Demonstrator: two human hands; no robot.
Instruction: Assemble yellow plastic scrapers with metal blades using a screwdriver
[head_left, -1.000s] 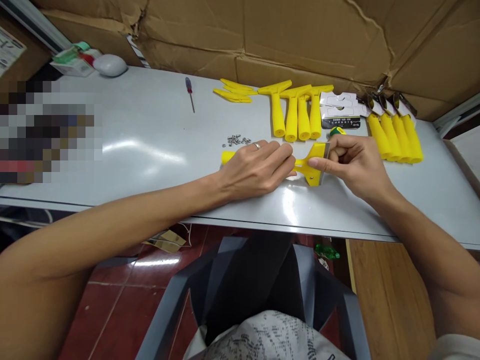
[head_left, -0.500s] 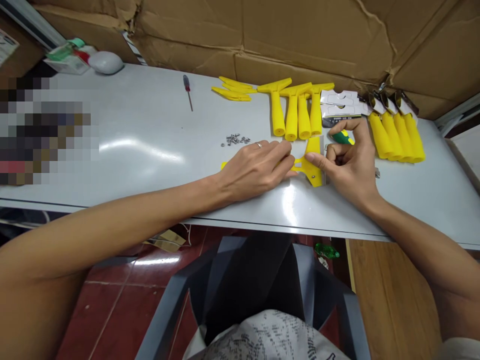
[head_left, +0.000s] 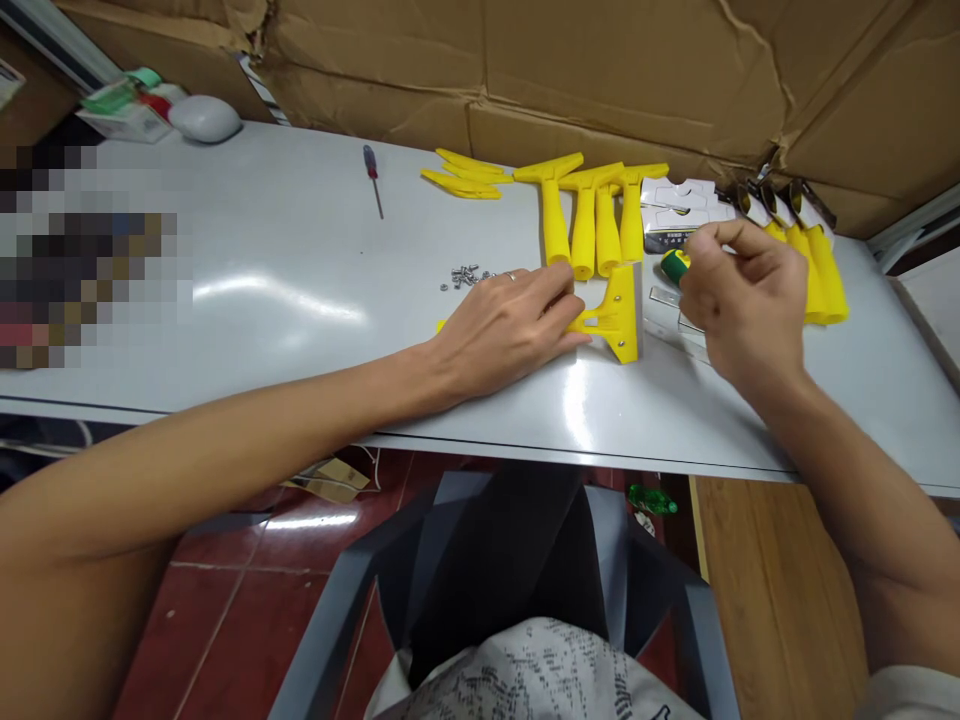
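My left hand [head_left: 514, 325] is wrapped round the handle of a yellow scraper [head_left: 621, 318] lying on the table. The scraper's head points right, with a metal blade along its edge and two screws in its face. To the right of it, my right hand [head_left: 750, 300] is raised with curled fingers; anything inside them is hidden. Partly behind that hand lies a green and yellow handle [head_left: 674, 266]. Flat metal strips [head_left: 664, 296] rest between the blade and my right hand. A pile of small screws [head_left: 466, 276] sits just beyond my left hand.
Yellow scraper bodies [head_left: 555, 215] and thin yellow pieces [head_left: 465, 178] lie along the back. White cards [head_left: 681, 205] and several yellow handles with dark covers [head_left: 829, 275] are at the right. A screwdriver [head_left: 373, 180] lies back left; cardboard [head_left: 600, 80] walls the rear.
My right hand has left the scraper's blade and moved right, its fingers curling in. The scraper's head has turned slightly, and both its screws now show. My left hand stays on the handle.
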